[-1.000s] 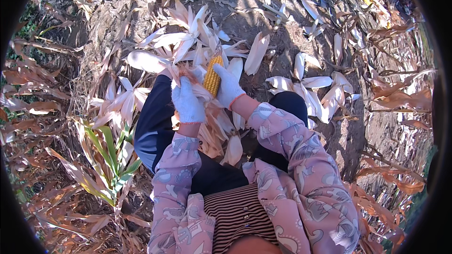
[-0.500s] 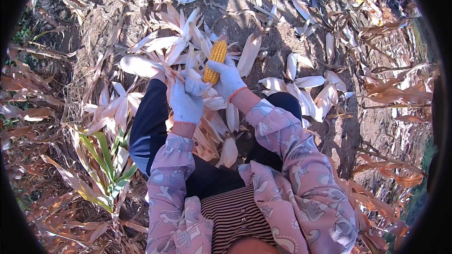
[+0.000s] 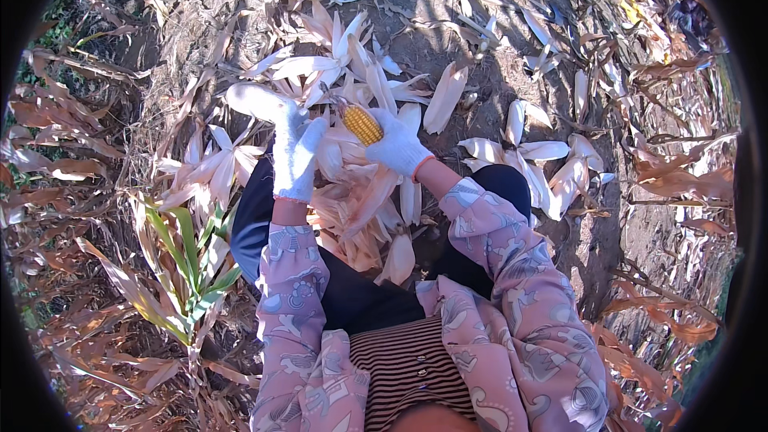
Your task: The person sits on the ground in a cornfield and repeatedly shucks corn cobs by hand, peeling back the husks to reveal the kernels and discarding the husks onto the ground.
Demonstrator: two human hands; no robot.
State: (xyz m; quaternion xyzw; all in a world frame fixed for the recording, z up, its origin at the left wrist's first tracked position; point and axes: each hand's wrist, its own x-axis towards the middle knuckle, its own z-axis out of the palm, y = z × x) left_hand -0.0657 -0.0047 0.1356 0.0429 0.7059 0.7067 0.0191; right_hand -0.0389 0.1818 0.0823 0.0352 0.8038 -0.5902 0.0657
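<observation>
My right hand (image 3: 397, 145), in a white knit glove with an orange cuff, grips the lower end of a yellow corn cob (image 3: 362, 124). The cob's kernels are bare, and its tip points up and to the left with dry brown silk on it. My left hand (image 3: 295, 162), gloved the same way, is apart from the cob on its left. Its thumb stands away from the fingers, and I see nothing held in it. Below and between the hands lies a heap of pale dry husks (image 3: 352, 220) between my legs.
More loose husks (image 3: 320, 64) are strewn ahead, with another cluster (image 3: 528, 152) by my right knee. A pale shoe (image 3: 254, 102) is beside my left hand. A partly green corn plant (image 3: 188, 264) stands at the left. Dry leaves and stalks (image 3: 680, 160) line the right side.
My left hand has come away from the cob and let go of the husk it held. The cob, still in my right hand, has tipped from nearly upright toward the left.
</observation>
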